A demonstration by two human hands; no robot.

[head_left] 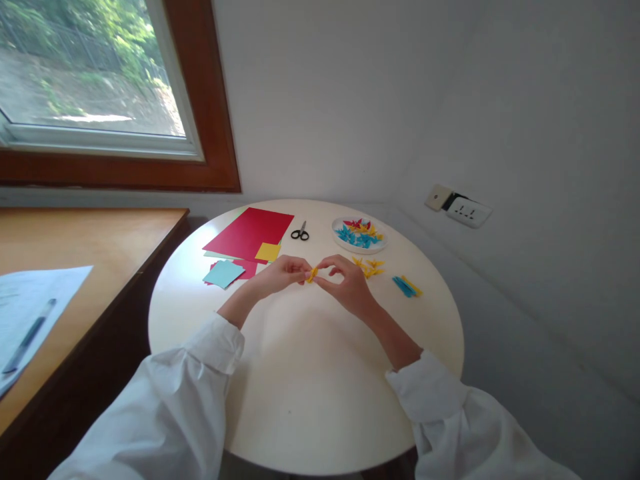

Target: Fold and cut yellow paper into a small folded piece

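Between the fingertips of both hands is a small folded piece of yellow paper [312, 275], held just above the round white table [320, 400]. My left hand [280, 275] pinches it from the left, fingers curled. From the other side my right hand [347, 283] grips it between thumb and index finger. Several yellow folded paper pieces [369, 268] lie just beyond my right hand. To the left of my left hand rests a stack of light blue paper squares [225, 274]. Fine folds in the held piece are too small to make out.
Red paper sheets [250, 233], a yellow square [268, 251] and black-handled scissors [300, 233] lie at the back. A white plate [361, 250] holds red, yellow and blue folded pieces. Blue and yellow strips [406, 287] are at right. A wooden desk [125, 233] stands left.
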